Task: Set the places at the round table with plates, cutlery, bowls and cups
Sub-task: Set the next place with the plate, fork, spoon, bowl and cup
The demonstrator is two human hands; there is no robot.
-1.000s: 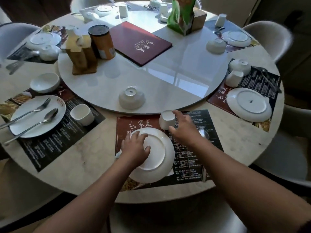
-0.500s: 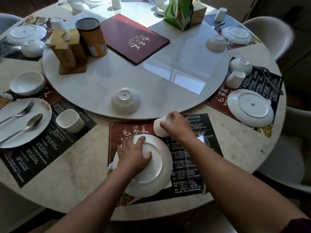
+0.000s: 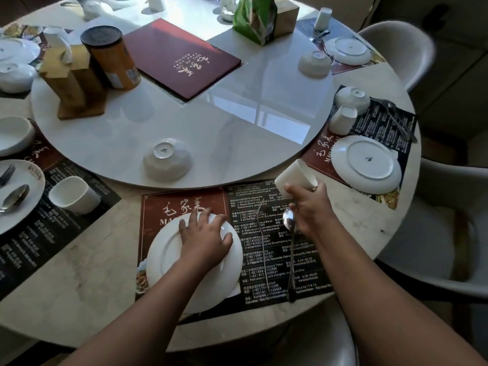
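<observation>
An upside-down white plate (image 3: 169, 262) lies on the dark placemat (image 3: 266, 233) in front of me. My left hand (image 3: 206, 236) lies on the plate with its fingers spread. My right hand (image 3: 309, 204) grips a white cup (image 3: 295, 177), tilted and lifted above the placemat's right side. A spoon (image 3: 289, 225) and a fork (image 3: 260, 220) lie on the placemat between my hands. An upside-down white bowl (image 3: 167, 159) sits on the turntable (image 3: 224, 143) just beyond the placemat.
The place at right has an upside-down plate (image 3: 365, 163), cup (image 3: 342, 120), bowl (image 3: 352, 97) and cutlery. The place at left has an upright cup (image 3: 74, 195), bowl (image 3: 13, 136) and plate with spoon (image 3: 13, 199). A red menu (image 3: 182, 58), canister (image 3: 111, 58) and green bag (image 3: 253, 18) stand on the turntable. A chair (image 3: 449, 233) is at right.
My right hand has lifted the cup off the placemat and carried it to the right, tilting it. The spoon and fork are now uncovered. My left hand stays on the plate.
</observation>
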